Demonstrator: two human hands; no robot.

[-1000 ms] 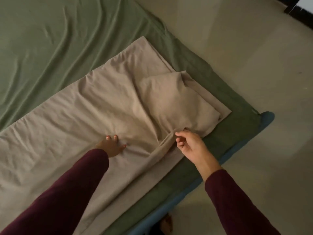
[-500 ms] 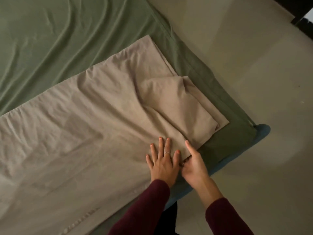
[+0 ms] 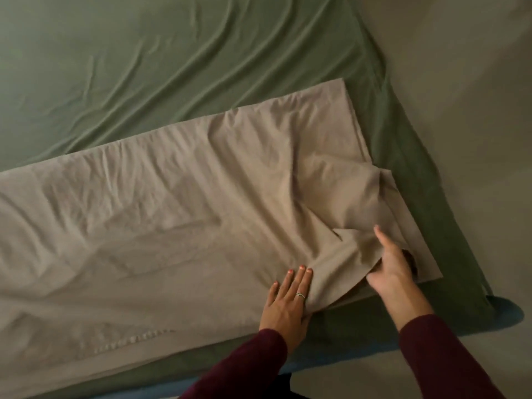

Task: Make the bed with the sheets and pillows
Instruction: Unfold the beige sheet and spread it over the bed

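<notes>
Green bed sheet (image 3: pixel 172 67) lies under the tan sheet (image 3: pixel 172 211); left hand (image 3: pixel 288 303) presses flat, right hand (image 3: pixel 393 266) grips a fold.

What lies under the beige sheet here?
The green sheet shows around the beige sheet, so it lies beneath. Anything else under it is covered.

The folded sheet (image 3: pixel 178 214) lies across the near part of the fitted sheet (image 3: pixel 144 67); the left hand (image 3: pixel 288 303) rests flat on its near right part; just right of it, the right hand (image 3: pixel 394 266) seemingly grips a raised fold near the corner.
</notes>
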